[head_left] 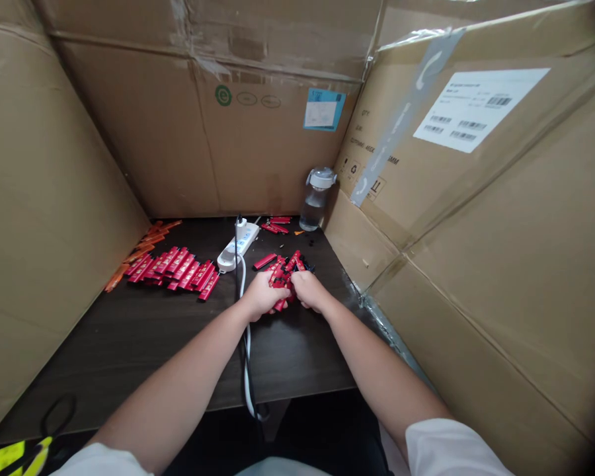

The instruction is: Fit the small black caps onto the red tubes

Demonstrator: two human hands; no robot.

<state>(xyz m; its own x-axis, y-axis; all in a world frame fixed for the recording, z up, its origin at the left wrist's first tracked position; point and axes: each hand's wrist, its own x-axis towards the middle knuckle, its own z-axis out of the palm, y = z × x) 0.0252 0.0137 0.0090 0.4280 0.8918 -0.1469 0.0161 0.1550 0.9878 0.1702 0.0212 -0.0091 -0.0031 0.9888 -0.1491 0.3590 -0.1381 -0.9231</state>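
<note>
My left hand (262, 296) is closed round several slim red sticks with black ends (278, 266), over the dark table. They stick out above and below its fingers in a loose bunch. Right beside it is my right hand (307, 291), its fingers curled in against the same bunch. What those fingers pinch is hidden behind the hand. A single red stick (264, 262) lies flat just beyond my left hand. Some small dark pieces (307, 266) show past my right hand.
A pile of red sticks (171, 268) lies left, beside orange strips (137, 253). A white power strip (238, 246) with cables stands mid-table. A water bottle (315, 198) and more red sticks (276, 227) are at the back. Cardboard walls (268, 158) enclose the table (178, 350).
</note>
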